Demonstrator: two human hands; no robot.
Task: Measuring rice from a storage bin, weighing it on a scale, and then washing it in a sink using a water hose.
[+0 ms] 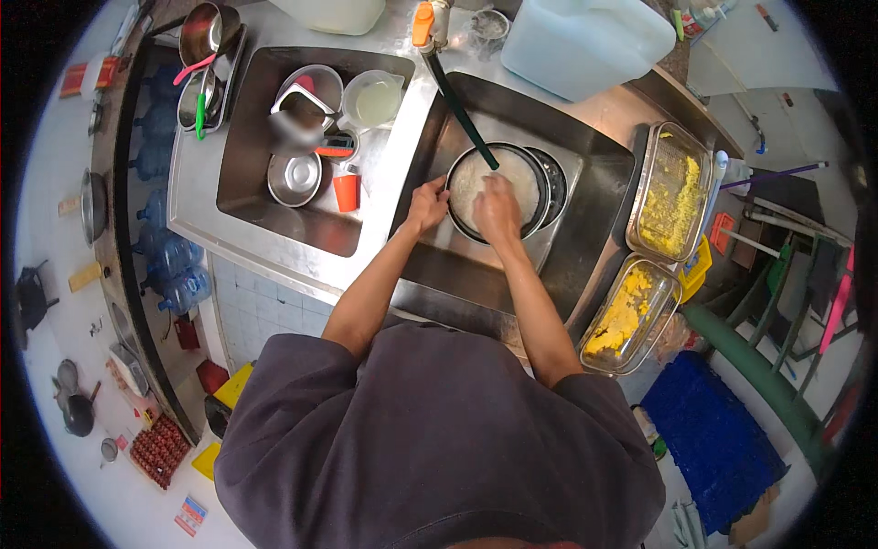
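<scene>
A round pot (461,199) with a dark rim stands in the right-hand basin of a steel sink (583,226). Whitish, cloudy contents (473,175) fill much of it; what they are is hard to tell. My left hand (430,204) grips the pot's left rim. Over the middle of the pot is my right hand (498,209), its fingers at the cloudy surface and partly hidden. A dark green hose (456,103) hangs from a tap with an orange handle (424,24), its end just above the pot. Behind the pot's right side shows a black round drain piece (554,185).
The left basin (240,199) holds a steel bowl (295,180), a jug of cloudy liquid (374,99) and an orange cup (346,193). Two wire baskets with yellow food, one farther back (669,199) and one nearer (627,309), line the right edge. A large plastic container (583,44) stands behind.
</scene>
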